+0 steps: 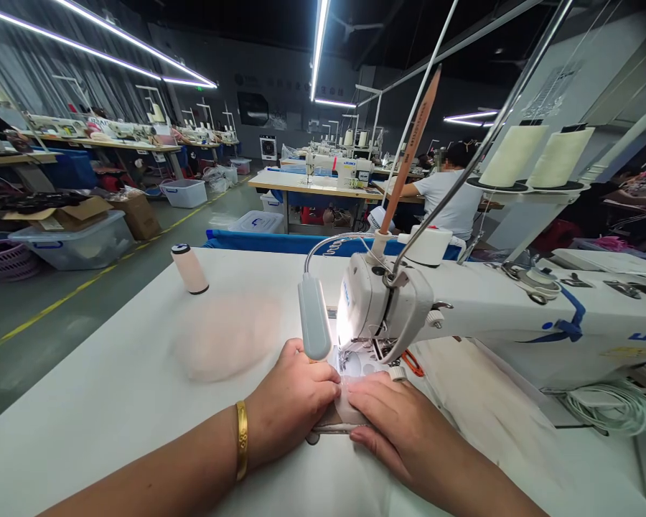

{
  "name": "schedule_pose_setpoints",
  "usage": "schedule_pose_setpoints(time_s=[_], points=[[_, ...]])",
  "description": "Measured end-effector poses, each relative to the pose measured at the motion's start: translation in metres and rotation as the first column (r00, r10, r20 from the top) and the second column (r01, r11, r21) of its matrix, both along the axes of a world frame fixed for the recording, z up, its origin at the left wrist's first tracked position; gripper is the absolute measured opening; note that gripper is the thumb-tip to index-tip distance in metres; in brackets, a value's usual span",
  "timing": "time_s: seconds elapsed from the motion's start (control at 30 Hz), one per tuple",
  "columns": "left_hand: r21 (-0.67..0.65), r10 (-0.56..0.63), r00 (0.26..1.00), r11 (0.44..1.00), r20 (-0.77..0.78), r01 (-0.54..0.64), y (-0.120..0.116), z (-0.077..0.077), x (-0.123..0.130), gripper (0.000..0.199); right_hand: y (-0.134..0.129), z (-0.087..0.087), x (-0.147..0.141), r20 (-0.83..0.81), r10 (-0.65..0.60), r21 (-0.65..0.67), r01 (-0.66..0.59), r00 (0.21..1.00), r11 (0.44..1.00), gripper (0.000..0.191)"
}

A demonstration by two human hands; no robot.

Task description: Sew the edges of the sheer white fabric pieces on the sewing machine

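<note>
A small piece of sheer pale fabric point(347, 406) lies on the bed of a white sewing machine point(366, 298), just in front of the needle area. My left hand point(296, 402), a gold bracelet on its wrist, has its fingers curled and pinched at the fabric's left edge. On the other side my right hand point(398, 424) rests with fingers stretched flat over the fabric and the thumb apart. A grey lamp point(314, 319) on a bendy neck hangs above my left hand and lights the needle, whose tip I cannot make out.
Left on the white table lie a sheer pale fabric piece point(226, 341) and a peach thread spool point(190, 270). Right of the needle are orange-handled snips point(412, 363), more pale fabric point(479, 395) and coiled cord point(611, 406). A pencil point(409, 151) stands upright on the machine head. Another person point(452, 190) sits beyond.
</note>
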State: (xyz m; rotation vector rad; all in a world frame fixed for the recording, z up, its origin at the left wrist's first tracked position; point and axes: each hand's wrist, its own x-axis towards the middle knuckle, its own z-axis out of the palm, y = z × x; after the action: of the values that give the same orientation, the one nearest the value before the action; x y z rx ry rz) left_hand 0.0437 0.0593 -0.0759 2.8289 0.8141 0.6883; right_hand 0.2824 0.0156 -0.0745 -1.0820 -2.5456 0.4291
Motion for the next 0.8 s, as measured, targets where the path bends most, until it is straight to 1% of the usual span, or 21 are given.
schedule_pose_setpoints(time_s=[0.23, 0.43, 0.57, 0.8], points=[[0.020, 0.009, 1.000, 1.000, -0.008, -0.009, 0.003, -0.005, 0.001, 0.022, 0.001, -0.002, 0.000, 0.007, 0.001, 0.040, -0.001, 1.000, 0.999, 0.005], [0.047, 0.049, 0.997, 0.998, -0.058, -0.047, 0.006, -0.004, 0.001, 0.024, 0.003, -0.004, 0.000, 0.018, -0.036, 0.055, 0.035, 0.999, 0.998, 0.009], [0.062, 0.073, 0.995, 0.996, -0.062, -0.069, 0.009, -0.003, 0.002, 0.025, 0.006, -0.005, -0.001, 0.015, -0.047, 0.086, 0.046, 0.999, 0.995, 0.010], [0.003, 0.104, 0.994, 0.995, -0.046, -0.104, 0.014, -0.002, 0.003, 0.027, 0.010, -0.010, 0.000, -0.027, -0.046, 0.127, 0.049, 0.999, 0.991, 0.013]])
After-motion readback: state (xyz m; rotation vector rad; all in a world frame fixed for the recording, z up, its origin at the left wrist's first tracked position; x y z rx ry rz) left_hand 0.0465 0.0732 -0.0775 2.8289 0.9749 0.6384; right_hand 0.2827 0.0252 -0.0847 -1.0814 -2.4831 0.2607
